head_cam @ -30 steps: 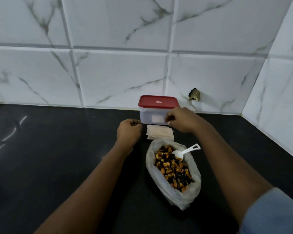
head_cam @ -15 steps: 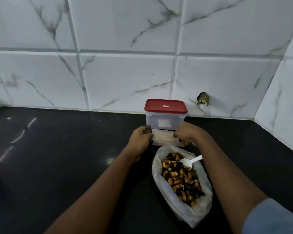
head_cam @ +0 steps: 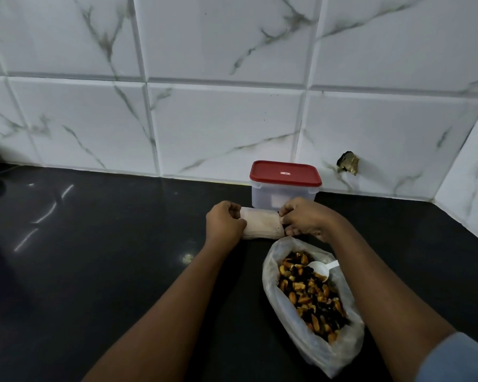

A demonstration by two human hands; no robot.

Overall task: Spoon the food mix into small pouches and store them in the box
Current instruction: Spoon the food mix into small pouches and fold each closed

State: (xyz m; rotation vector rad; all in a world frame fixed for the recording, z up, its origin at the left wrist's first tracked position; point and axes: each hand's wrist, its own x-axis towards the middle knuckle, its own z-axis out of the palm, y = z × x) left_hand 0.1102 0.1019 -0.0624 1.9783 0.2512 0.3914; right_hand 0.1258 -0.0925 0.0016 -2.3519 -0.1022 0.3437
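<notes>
Left hand (head_cam: 224,222) and right hand (head_cam: 308,219) grip the pouch (head_cam: 261,225), hiding its ends.

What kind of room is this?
Most likely a kitchen: a shiny black countertop against marble-look wall tiles, with a red-lidded plastic food box and an open bag of nut mix with a white spoon in it.

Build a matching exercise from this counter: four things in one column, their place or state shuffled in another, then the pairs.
1. pouch
2. spoon
3. box
4. plastic bag

A. closed with a red lid, by the wall
B. lying open on the counter
C. held by left hand and right hand
D. resting on the food mix

Pairs: 1-C, 2-D, 3-A, 4-B.
</notes>
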